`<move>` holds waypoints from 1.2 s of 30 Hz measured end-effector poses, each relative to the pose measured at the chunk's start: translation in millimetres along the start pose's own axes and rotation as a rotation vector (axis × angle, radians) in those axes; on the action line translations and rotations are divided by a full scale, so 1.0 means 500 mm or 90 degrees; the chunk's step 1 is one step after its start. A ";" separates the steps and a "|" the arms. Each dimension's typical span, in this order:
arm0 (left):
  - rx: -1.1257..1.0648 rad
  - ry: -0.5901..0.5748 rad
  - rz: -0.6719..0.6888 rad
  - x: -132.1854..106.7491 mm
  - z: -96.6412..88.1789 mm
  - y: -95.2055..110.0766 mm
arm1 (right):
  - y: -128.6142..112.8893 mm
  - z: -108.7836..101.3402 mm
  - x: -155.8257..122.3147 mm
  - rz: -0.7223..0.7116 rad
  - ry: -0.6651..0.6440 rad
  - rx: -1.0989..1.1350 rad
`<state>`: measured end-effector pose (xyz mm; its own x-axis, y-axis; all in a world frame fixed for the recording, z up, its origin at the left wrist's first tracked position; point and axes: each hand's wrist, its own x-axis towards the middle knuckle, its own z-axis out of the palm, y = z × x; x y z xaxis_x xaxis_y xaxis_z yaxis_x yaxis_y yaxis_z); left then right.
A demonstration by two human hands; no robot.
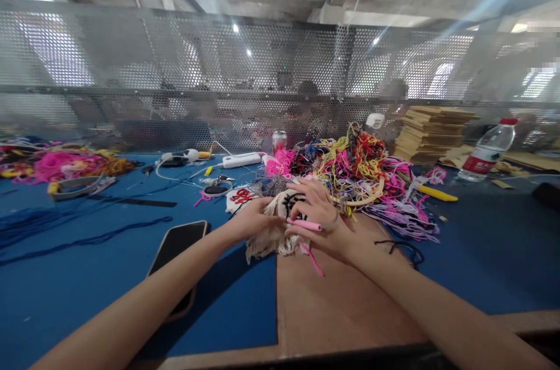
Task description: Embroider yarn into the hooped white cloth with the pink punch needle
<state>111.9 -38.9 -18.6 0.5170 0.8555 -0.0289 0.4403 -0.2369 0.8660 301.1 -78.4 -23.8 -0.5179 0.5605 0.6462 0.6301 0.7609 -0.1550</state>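
Observation:
My left hand [256,219] is closed on the left edge of a cream cloth piece [262,244] with a ragged, fringed border and black markings on its face. My right hand [326,221] is closed around a pink pen-shaped tool [306,224], its tip end toward the cloth. The tip itself is too small to make out. Below the right hand a pink yarn tail [312,259] hangs down over the brown board. A second white piece with red markings [241,198] lies just beyond the left hand.
A phone [179,253] lies by my left forearm. Tangled coloured yarn [350,166] heaps up behind my hands, with a can [279,141] beside it. To the right are a yellow-handled tool [437,192], a water bottle [487,151] and stacked brown packets [431,133]. A perforated metal screen [262,66] stands behind.

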 end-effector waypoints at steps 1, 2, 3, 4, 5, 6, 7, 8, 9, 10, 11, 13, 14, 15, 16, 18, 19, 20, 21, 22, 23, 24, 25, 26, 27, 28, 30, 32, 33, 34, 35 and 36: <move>-0.002 0.002 -0.001 0.000 0.002 0.000 | 0.000 0.001 0.000 -0.009 0.001 -0.019; -0.008 0.002 0.001 0.000 0.003 0.000 | -0.001 0.001 0.001 -0.016 -0.002 -0.034; -0.012 0.002 0.008 -0.001 0.004 0.001 | -0.002 0.002 0.002 -0.022 -0.013 -0.044; -0.011 0.002 0.019 -0.001 0.005 0.001 | -0.003 0.002 0.003 -0.024 -0.033 -0.045; 0.001 0.005 0.033 -0.001 0.006 0.000 | -0.005 0.002 0.003 -0.016 -0.060 -0.033; 0.023 0.012 0.046 -0.001 0.006 -0.002 | -0.008 0.002 0.003 -0.002 -0.088 -0.014; 0.053 0.021 0.055 0.000 0.005 -0.004 | -0.011 0.001 0.002 0.018 -0.112 0.010; 0.083 0.031 0.063 0.001 0.004 -0.007 | -0.014 0.000 0.001 0.039 -0.130 0.035; 0.110 0.039 0.068 0.003 0.003 -0.010 | -0.016 -0.002 -0.001 0.058 -0.139 0.056; 0.129 0.044 0.070 0.005 0.002 -0.013 | -0.018 -0.003 -0.003 0.070 -0.138 0.069; 0.141 0.045 0.072 0.006 0.001 -0.016 | -0.019 -0.004 -0.004 0.075 -0.133 0.074; 0.147 0.038 0.083 0.009 -0.002 -0.020 | -0.018 -0.004 -0.006 0.077 -0.127 0.088; 0.142 0.032 0.094 0.009 -0.002 -0.021 | -0.015 -0.003 -0.006 0.082 -0.123 0.099; 0.134 0.026 0.104 0.010 -0.003 -0.021 | -0.012 -0.001 -0.006 0.087 -0.118 0.113; 0.125 0.020 0.113 0.011 -0.003 -0.021 | -0.009 0.001 -0.006 0.091 -0.112 0.129; 0.108 0.006 0.119 0.012 -0.003 -0.021 | -0.003 0.007 -0.005 0.095 -0.097 0.161; 0.105 0.003 0.114 0.012 -0.002 -0.020 | -0.001 0.009 -0.004 0.098 -0.087 0.171; 0.104 0.002 0.108 0.012 -0.002 -0.020 | 0.000 0.011 -0.004 0.105 -0.075 0.178; 0.103 0.003 0.104 0.012 -0.001 -0.020 | 0.001 0.013 -0.003 0.115 -0.063 0.184; 0.103 0.006 0.104 0.012 0.000 -0.020 | 0.001 0.015 -0.003 0.128 -0.052 0.188; 0.102 0.009 0.107 0.012 0.001 -0.019 | 0.001 0.015 -0.002 0.139 -0.045 0.190; 0.099 0.013 0.110 0.011 0.002 -0.019 | 0.001 0.015 -0.001 0.148 -0.040 0.192; 0.094 0.015 0.114 0.010 0.003 -0.019 | 0.000 0.015 0.000 0.154 -0.039 0.193; 0.089 0.019 0.116 0.009 0.004 -0.018 | 0.000 0.014 0.001 0.157 -0.039 0.193; 0.084 0.024 0.117 0.008 0.005 -0.018 | 0.001 0.013 0.002 0.159 -0.038 0.193; 0.080 0.025 0.117 0.007 0.005 -0.017 | 0.001 0.012 0.003 0.161 -0.035 0.191; 0.078 0.021 0.119 0.006 0.005 -0.016 | 0.002 0.011 0.004 0.164 -0.028 0.190; 0.082 0.018 0.125 0.005 0.004 -0.015 | 0.002 0.009 0.004 0.169 -0.025 0.189; 0.086 0.017 0.126 0.004 0.004 -0.014 | 0.002 0.008 0.004 0.171 -0.023 0.188; 0.089 0.017 0.127 0.004 0.003 -0.014 | 0.002 0.008 0.004 0.173 -0.020 0.186; 0.092 0.018 0.127 0.004 0.003 -0.013 | 0.002 0.007 0.003 0.175 -0.017 0.182; 0.094 0.018 0.128 0.003 0.002 -0.012 | 0.003 0.007 0.003 0.177 -0.014 0.174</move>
<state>110.9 -36.5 -24.5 0.5855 0.7962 0.1525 0.4342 -0.4669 0.7704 299.1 -75.5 -25.9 -0.3633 0.7623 0.5357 0.5728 0.6362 -0.5168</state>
